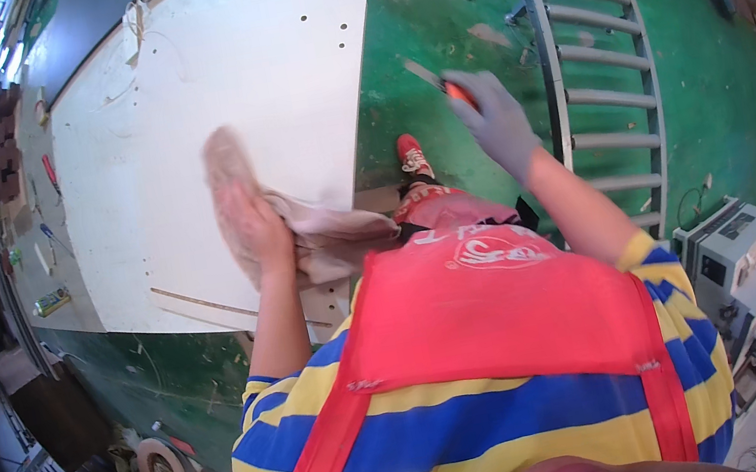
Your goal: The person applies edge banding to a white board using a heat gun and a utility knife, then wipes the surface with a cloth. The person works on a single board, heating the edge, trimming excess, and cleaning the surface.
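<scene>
A large white panel (260,66) with small drilled holes and a rounded far corner lies on the worktable. My bare left hand (258,226) presses a pale pinkish-beige cloth (333,234) against it. The cloth bunches around the fingers and trails toward my apron; motion blurs its far end. Out over the floor, right of the panel, my right hand (493,117) wears a grey glove. It is closed around a utility knife (459,94) with an orange handle, its blade pointing away to the upper left. Most of the handle is hidden in the glove.
A roller conveyor (603,53) runs along the right over the green floor (431,17). Along the table's left side lie a red-handled tool (51,174) and a small can (52,301). A tape roll (167,466) sits lower left; a grey machine (734,241) stands lower right.
</scene>
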A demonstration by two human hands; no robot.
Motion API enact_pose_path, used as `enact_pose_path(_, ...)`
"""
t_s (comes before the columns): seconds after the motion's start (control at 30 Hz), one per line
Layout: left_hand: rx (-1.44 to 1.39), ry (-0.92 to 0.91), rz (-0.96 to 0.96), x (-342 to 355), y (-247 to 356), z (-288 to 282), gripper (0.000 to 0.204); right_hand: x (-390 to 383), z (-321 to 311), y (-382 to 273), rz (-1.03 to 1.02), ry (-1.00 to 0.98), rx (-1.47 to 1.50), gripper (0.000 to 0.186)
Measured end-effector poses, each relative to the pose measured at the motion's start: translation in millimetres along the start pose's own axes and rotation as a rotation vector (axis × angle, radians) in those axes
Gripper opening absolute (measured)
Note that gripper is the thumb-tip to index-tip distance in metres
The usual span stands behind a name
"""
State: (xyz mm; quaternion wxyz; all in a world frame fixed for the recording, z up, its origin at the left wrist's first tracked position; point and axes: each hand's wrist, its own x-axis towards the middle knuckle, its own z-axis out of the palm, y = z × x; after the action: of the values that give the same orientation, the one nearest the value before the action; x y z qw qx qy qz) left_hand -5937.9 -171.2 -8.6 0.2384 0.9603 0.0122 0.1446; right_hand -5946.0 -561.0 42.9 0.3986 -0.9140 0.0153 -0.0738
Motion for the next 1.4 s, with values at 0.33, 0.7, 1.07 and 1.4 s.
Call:
enact_pose_path(0.33, 0.045, -0.164, 0.05, 46, 113, 44, 0.065, 114, 42, -10, -0.098, -0.262, -0.157, 0.03)
enact_pose_path(0.7, 0.038, -0.188, -0.005, 52, 116, 43, 0.067, 156, 25, 4, -0.17, -0.388, -0.206, 0.031)
enact_pose_path(1.07, 0.055, -0.195, 0.034, 55, 119, 47, 0.064, 206, 14, 29, -0.123, -0.314, -0.28, 0.034)
enact_pose_path(1.4, -0.213, -0.12, 0.277, 187, 185, 135, 0.044, 271, 4, 65, 0.291, -0.335, 0.391, 0.035)
